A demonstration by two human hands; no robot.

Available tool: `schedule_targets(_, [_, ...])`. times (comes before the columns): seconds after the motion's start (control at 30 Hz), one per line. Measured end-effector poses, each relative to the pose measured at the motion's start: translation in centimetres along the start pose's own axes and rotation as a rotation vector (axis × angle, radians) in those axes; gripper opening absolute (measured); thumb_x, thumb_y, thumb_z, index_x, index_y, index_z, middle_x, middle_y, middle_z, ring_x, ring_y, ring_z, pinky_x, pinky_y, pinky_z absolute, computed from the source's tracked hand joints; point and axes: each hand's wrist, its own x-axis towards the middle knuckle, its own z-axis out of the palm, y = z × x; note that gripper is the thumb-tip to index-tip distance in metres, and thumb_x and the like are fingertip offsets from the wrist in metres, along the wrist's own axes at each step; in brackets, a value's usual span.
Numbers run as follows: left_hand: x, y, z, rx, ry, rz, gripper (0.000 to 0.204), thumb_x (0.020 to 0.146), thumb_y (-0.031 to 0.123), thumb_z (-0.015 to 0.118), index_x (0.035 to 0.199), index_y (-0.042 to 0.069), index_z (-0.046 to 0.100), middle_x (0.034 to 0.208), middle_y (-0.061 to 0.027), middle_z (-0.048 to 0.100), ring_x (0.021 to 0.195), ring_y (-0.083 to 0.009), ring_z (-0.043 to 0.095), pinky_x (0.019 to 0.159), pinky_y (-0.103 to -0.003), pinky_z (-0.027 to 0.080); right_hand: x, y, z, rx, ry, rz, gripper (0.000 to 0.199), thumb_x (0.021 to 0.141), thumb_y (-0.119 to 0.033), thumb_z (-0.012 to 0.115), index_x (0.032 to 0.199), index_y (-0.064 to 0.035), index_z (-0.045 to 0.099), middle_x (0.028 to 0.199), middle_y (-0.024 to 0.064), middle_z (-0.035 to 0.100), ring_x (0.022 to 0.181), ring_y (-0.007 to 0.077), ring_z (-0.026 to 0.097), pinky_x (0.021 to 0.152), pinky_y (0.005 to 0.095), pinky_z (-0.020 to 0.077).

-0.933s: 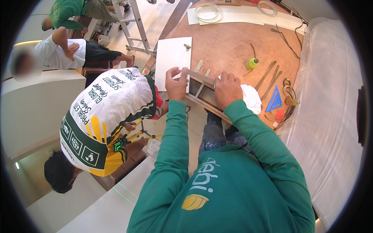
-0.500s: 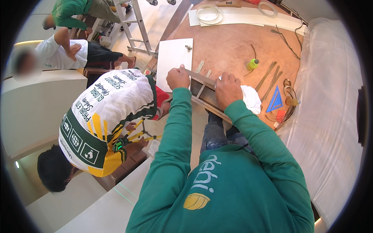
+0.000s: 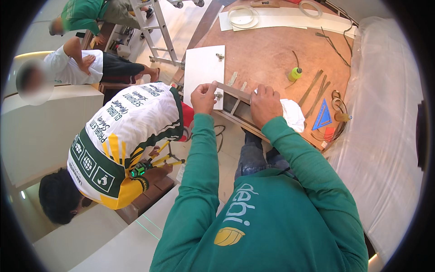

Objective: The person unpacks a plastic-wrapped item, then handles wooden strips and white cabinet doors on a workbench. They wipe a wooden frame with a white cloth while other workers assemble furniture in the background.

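Observation:
My left hand (image 3: 204, 98) is closed at the lower edge of a white door panel (image 3: 199, 68), its thumb raised toward the end of a narrow wooden frame (image 3: 235, 108). Two metal hinges, an upper one (image 3: 219, 57) and a lower one (image 3: 218, 95), sit along the panel's right side. The lower hinge lies between my left hand and the frame. My right hand (image 3: 266, 108) is wrapped over the frame's top edge, with a small white item between its fingers that is too small to name. A white cloth (image 3: 293, 115) lies beside that hand.
On the brown worktable (image 3: 267, 50) are a green bottle (image 3: 295, 74), dark strips (image 3: 312, 90), a blue set square (image 3: 322, 115) and coiled edging (image 3: 244, 17). A co-worker (image 3: 131, 131) bends at my left near a yellow tripod (image 3: 165, 156). A ladder (image 3: 158, 34) stands beyond.
My left hand has shifted slightly left and down, uncovering the lower hinge on the panel. My right hand stays on the frame. The bending co-worker has moved slightly left.

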Motion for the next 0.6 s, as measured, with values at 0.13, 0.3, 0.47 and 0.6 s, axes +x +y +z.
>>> schedule_targets(0.13, [2.7,-1.2,-0.4,0.25,-0.033,0.147,0.034,0.096,0.029,0.075,0.093,-0.005,0.075,0.072,-0.0101,0.072,0.064,-0.0153,0.068,0.056,-0.032,0.057,0.1,-0.1,-0.2,0.019,-0.026,-0.002,0.019,0.088,-0.018,0.063,0.098,-0.0072,0.075,0.105,0.0107,0.062,0.102,0.0286,0.06,0.082,0.0413,0.0482])
schedule_targets(0.3, [5.9,-4.1,-2.1,0.298,-0.023,0.139,0.035,0.102,0.029,0.065,0.104,-0.006,0.07,0.08,-0.0113,0.069,0.064,-0.0188,0.068,0.058,-0.033,0.059,0.1,-0.1,0.2,0.03,0.022,-0.004,0.018,0.088,-0.017,0.063,0.097,-0.0071,0.075,0.104,0.0101,0.063,0.102,0.0288,0.06,0.082,0.0417,0.0482])
schedule_targets(0.47, [3.3,-0.7,-1.6,-0.046,-0.011,-0.205,0.033,0.105,0.025,0.062,0.121,-0.004,0.061,0.109,-0.0154,0.064,0.09,-0.0248,0.07,0.071,-0.037,0.065,0.4,0.2,0.2,0.008,-0.037,0.009,0.02,0.088,-0.019,0.064,0.099,-0.0074,0.076,0.105,0.0093,0.062,0.103,0.0283,0.059,0.086,0.0413,0.0472])
schedule_targets(0.6, [-0.2,0.2,0.0,-0.324,-0.075,-0.007,0.033,0.101,0.024,0.076,0.123,0.002,0.064,0.113,-0.0113,0.066,0.101,-0.025,0.068,0.076,-0.038,0.066,0.7,0.6,0.4,0.001,-0.056,0.005,0.021,0.088,-0.019,0.064,0.101,-0.0075,0.075,0.105,0.0084,0.062,0.102,0.0273,0.059,0.087,0.0401,0.0465])
